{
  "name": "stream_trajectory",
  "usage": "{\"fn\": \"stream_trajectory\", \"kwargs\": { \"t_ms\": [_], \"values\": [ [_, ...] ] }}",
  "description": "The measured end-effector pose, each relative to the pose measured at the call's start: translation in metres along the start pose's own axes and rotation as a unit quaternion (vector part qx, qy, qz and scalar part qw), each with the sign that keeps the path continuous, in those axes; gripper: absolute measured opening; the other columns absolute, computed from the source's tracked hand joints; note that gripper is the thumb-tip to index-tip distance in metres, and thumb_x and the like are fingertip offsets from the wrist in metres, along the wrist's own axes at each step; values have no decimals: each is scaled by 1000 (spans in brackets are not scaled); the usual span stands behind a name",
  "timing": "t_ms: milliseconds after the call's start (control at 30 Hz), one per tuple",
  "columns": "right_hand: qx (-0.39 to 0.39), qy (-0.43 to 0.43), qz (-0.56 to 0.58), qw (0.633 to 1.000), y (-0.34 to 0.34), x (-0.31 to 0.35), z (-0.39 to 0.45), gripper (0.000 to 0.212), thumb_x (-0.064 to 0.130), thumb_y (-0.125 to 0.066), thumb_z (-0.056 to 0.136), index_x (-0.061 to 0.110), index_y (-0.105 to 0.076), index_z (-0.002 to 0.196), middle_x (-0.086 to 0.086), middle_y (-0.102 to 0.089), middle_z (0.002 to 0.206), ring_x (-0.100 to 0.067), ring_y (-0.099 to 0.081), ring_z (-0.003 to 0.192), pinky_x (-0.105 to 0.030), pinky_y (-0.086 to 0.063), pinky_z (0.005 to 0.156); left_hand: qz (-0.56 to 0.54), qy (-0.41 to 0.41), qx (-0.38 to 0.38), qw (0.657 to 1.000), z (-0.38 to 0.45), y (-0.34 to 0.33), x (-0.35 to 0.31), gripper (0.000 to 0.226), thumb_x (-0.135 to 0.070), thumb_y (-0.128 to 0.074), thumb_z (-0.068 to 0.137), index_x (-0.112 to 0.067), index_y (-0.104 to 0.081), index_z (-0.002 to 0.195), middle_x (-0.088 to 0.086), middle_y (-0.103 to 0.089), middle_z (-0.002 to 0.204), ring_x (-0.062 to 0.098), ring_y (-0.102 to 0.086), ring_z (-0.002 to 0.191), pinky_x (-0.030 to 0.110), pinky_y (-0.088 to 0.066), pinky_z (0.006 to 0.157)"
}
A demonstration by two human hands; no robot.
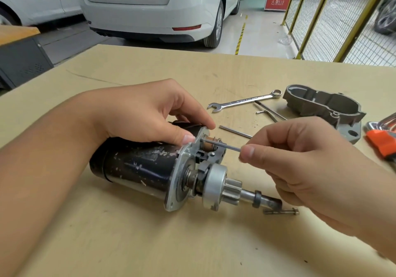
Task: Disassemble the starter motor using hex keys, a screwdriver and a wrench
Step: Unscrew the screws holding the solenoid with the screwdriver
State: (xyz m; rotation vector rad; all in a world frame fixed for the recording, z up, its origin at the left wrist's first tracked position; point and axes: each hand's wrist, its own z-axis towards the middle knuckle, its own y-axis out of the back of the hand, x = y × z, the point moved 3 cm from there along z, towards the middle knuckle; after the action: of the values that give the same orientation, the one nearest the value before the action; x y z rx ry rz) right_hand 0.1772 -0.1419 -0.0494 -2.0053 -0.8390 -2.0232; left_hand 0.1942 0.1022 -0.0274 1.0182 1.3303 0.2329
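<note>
The black starter motor (139, 167) lies on its side on the wooden table (128, 234), with its pinion gear and shaft (233, 189) pointing right. My left hand (145, 113) grips the top of the motor body by the silver flange, thumb on the flange edge. My right hand (300, 148) pinches a thin hex key (222, 145) whose tip sits in a screw on the flange by the solenoid. The removed grey nose housing (325, 105) lies at the right.
A combination wrench (244, 101), a bent hex key (267, 113) and a straight rod (234, 131) lie behind the motor. A loose bolt (282, 212) rests by the shaft tip. An orange-handled tool (383, 139) is at the right edge. White cars stand beyond the table.
</note>
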Motion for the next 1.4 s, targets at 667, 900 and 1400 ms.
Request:
{"fn": "stream_trajectory", "kwargs": {
  "t_ms": [667, 900, 1400],
  "values": [
    [-39, 182, -286, 940, -1, 13, -5, 30, 39, -68, 92, 20, -69, 68, 9, -45, 46, -11, -41, 41, -12, -29, 42, -2, 3, 1, 1000, -1, 0, -1, 41, -22, -73, 84, -30, -75, 124, -15, -77, 120, 2, -70, 116, 31, -50, 103],
    [103, -107, 23, 989, 10, 12, 5, 26, 20, -86, 73, 1, -73, 84, -7, -43, 47, -13, -25, 34, -18, -28, 41, -5, 5, 1, 1000, -2, -1, 0, 42, -23, -75, 84, -31, -75, 125, -13, -76, 122, 5, -69, 118, 35, -49, 104],
    [131, -150, 83, 976, 5, 4, 14, 17, 21, -77, 71, 6, -74, 78, 1, -27, 52, -11, -19, 39, -15, -21, 41, -20, 2, -6, 1000, 1, -3, 0, 42, -20, -74, 83, -29, -76, 123, -12, -77, 121, 5, -70, 117, 37, -50, 104]
  ]
}}
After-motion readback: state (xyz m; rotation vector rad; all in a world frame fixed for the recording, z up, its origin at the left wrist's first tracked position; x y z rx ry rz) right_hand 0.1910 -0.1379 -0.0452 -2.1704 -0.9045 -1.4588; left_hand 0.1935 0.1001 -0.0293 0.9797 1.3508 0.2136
